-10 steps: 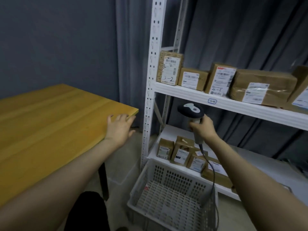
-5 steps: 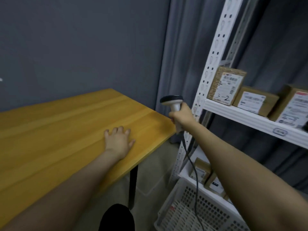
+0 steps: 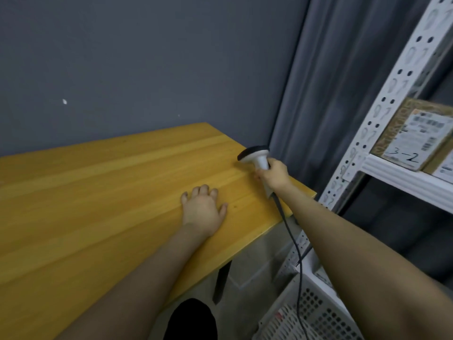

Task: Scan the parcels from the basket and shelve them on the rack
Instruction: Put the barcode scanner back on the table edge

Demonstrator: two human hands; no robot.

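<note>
Grey wall backs the counter (image 3: 103,192). Your left hand (image 3: 203,209) lies flat and empty on it, likely as a brace. Your right hand (image 3: 273,175) grips the scanner (image 3: 256,157) over the far corner, probably to set it down. One labelled parcel (image 3: 414,136) sits on the rack (image 3: 392,99); the basket (image 3: 316,315) is below.

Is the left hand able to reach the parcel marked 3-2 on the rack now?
Probably not directly: the left hand lies flat on the table, and the right arm crosses between it and the parcel.
</note>
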